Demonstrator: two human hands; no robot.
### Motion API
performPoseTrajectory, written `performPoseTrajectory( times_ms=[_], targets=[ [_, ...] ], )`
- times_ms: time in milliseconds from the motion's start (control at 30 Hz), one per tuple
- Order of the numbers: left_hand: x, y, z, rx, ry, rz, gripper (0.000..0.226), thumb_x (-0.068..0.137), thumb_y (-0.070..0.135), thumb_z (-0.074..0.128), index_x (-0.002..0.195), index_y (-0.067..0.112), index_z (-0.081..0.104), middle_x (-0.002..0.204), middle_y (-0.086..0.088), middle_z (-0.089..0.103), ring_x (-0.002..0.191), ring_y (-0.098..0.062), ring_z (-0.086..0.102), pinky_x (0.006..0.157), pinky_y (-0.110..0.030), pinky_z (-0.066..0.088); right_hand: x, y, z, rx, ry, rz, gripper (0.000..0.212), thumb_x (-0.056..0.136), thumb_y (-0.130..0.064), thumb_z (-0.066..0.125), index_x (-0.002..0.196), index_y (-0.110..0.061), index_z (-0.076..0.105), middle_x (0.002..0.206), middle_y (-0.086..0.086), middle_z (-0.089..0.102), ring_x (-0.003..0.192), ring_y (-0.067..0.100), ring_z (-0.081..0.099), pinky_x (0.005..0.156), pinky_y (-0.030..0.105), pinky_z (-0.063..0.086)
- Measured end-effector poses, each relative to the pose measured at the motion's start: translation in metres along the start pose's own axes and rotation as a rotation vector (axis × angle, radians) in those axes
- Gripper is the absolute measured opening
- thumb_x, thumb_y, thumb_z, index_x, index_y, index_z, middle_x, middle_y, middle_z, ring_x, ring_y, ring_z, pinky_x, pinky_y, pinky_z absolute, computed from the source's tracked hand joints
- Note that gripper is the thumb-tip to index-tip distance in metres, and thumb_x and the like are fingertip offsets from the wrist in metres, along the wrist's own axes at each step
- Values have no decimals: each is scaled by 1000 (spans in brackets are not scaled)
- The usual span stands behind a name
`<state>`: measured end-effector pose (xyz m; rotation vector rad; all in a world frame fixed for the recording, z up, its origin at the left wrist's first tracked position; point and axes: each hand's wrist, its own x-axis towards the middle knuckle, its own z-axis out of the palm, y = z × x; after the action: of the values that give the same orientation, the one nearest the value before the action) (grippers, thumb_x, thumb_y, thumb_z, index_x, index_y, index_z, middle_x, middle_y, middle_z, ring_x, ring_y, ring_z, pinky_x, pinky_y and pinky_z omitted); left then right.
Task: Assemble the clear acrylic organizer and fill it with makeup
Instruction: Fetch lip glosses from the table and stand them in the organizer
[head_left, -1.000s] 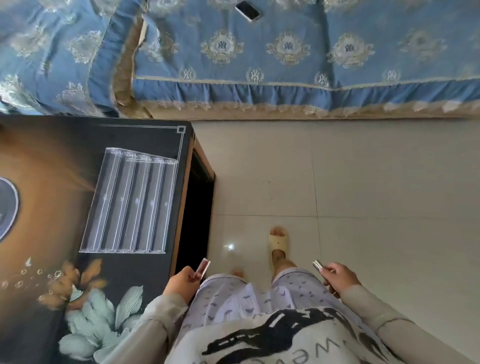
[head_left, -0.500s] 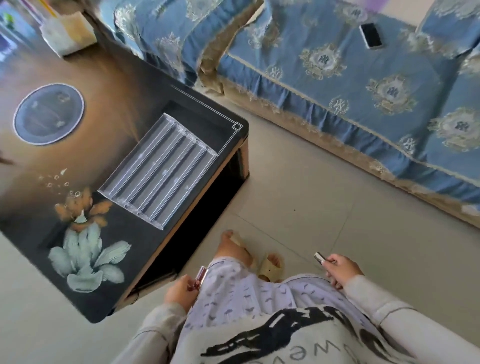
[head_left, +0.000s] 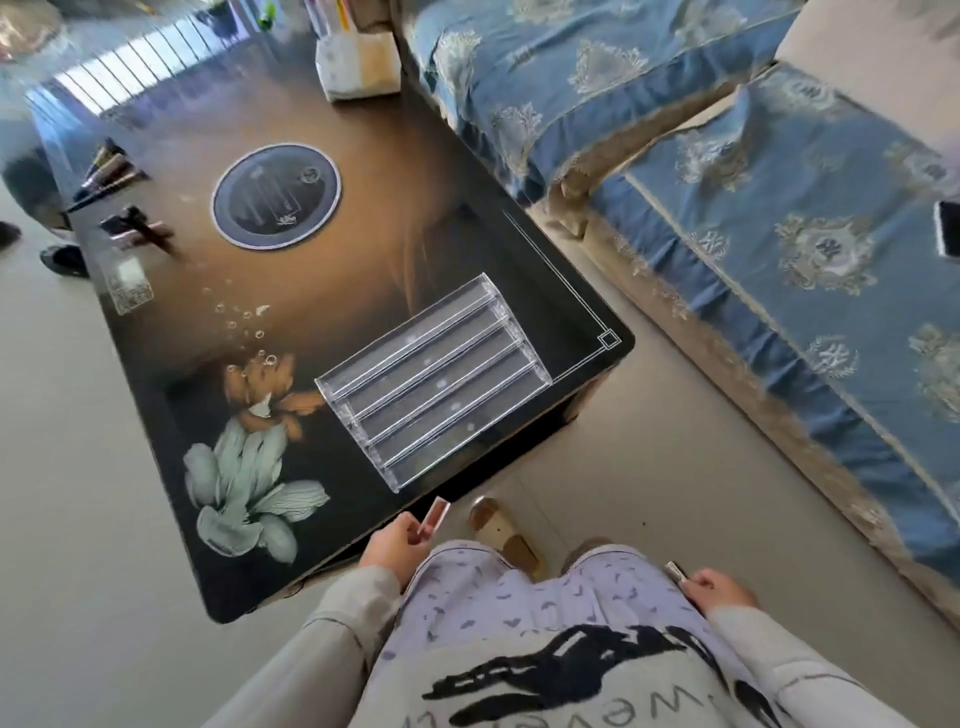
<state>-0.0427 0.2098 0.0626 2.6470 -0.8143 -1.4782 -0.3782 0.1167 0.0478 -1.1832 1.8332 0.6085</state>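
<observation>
At the near right corner of the table (head_left: 156, 322): clear organizer (head_left: 434, 382), slots bare, makeup in both hands.
Left hand (head_left: 395, 545) pinches a pink tube (head_left: 434, 514) just short of the organizer's near edge. Right hand (head_left: 719, 587) grips a small stick (head_left: 675, 571), well apart to the right. Tubes likely light, stiff and slick, so hold mid-barrel. Organizer probably rigid and scratch-prone; steady it by a side wall.
</observation>
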Motion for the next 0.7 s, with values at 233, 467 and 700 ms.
performPoseTrajectory(
  times_ms=[233, 467, 700],
  targets=[
    [9, -11, -16, -87, 60, -109, 35, 90, 20, 53, 60, 27, 35, 90, -9, 61, 103, -29, 60, 69, -21, 31, 18, -70, -27, 52, 21, -127, 12, 90, -12, 55, 78, -9, 55, 58, 4, 53, 44, 13, 49, 57, 26, 34],
    [-2, -10, 7, -250, 52, -209, 38, 88, 13, 56, 59, 26, 34, 98, -21, 66, 102, -32, 62, 68, -24, 34, 34, -120, -52, -109, -42, -253, 18, 89, -11, 53, 72, -13, 50, 54, 3, 49, 43, 17, 43, 29, 12, 33],
    [-8, 20, 11, -393, 122, -283, 36, 88, 14, 54, 60, 27, 35, 85, -10, 61, 78, -20, 52, 67, -21, 33, 47, -179, -77, -250, -149, -405, 28, 91, -15, 51, 64, -18, 46, 59, 2, 51, 49, 16, 42, 55, 26, 36]
  ],
)
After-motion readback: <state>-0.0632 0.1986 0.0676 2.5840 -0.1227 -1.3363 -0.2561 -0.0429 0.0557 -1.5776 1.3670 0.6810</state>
